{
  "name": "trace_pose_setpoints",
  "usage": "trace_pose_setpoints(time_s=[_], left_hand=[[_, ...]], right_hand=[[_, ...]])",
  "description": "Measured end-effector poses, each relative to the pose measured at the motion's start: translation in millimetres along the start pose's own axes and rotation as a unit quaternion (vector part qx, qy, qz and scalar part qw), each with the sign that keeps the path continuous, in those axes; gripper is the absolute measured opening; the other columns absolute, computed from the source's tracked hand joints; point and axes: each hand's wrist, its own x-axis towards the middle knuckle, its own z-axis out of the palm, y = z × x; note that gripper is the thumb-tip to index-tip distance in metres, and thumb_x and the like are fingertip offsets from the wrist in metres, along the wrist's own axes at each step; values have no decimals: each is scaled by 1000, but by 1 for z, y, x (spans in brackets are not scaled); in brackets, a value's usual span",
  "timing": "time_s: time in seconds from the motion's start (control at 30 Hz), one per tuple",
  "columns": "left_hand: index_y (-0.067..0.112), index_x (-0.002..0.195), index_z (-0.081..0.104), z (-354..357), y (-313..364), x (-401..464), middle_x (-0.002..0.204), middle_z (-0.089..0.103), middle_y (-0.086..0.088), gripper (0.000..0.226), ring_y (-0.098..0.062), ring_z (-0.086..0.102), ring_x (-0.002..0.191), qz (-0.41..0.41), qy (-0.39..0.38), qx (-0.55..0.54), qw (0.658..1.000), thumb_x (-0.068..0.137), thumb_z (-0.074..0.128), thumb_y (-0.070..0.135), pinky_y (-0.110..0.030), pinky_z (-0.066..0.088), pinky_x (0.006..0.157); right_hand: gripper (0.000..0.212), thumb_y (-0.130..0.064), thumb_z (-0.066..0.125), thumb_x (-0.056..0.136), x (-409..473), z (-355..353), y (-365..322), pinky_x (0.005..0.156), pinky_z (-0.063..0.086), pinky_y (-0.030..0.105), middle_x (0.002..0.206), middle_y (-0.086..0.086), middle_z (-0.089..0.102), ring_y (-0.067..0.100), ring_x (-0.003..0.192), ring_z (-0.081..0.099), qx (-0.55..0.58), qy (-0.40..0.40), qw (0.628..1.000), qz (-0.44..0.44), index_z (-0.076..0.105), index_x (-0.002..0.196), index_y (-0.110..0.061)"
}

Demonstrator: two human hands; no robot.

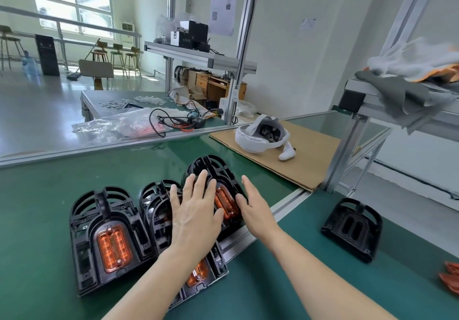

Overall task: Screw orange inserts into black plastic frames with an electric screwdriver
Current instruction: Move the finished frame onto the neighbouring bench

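Left hand [196, 210] spread flat on the far black frame [213, 170], right hand [255, 208] straight-fingered against its right edge.

Four black frames [351, 229], two hands [196, 210], one headset [260, 136].

Bare green mat [285, 277] lies open between the frame cluster [109, 240] and the lone frame [352, 227].

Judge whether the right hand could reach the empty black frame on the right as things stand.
Probably yes: the right hand is open and holds nothing, and only bare green mat lies between it and the empty black frame.
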Motion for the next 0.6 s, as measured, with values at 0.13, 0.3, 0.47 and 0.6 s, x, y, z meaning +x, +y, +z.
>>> trace_pose_setpoints(time_s=[0.13, 0.3, 0.47, 0.6], left_hand=[[24, 150, 15, 1, 18, -1, 160, 2, 4, 60, -17, -6, 146, 12, 2, -2, 1000, 97, 39, 38, -48, -13, 113], [23, 150, 12, 10, 49, -2, 158, 12, 7, 54, -17, -1, 146, 50, -4, -30, 998, 100, 30, 27, -43, -7, 116], [20, 149, 17, 34, 97, -9, 154, 26, 8, 51, -16, 9, 144, 102, -55, -114, 987, 100, 31, 21, -37, 2, 118], [17, 147, 24, 57, 139, -8, 149, 35, 3, 48, -15, 23, 139, 128, -130, -196, 963, 101, 33, 22, -29, 16, 114]], right_hand=[[51, -20, 34, 105, -11, -6, 14, 116, 10, 22, 160, 1, 22, 13, 147, 17, -45, 46, 998, 16, 18, 154, -13], [47, -20, 26, 104, -32, -23, 38, 120, 4, 42, 152, 0, 33, 14, 142, 24, -141, 148, 973, 111, 24, 150, -14], [47, -22, 26, 104, -56, -55, 67, 118, -3, 51, 158, -3, 23, 13, 147, 10, -209, 211, 935, 195, 21, 150, -16], [49, -23, 28, 104, -75, -85, 85, 117, -2, 54, 159, -2, 20, 14, 147, 10, -231, 245, 912, 233, 20, 151, -15]])
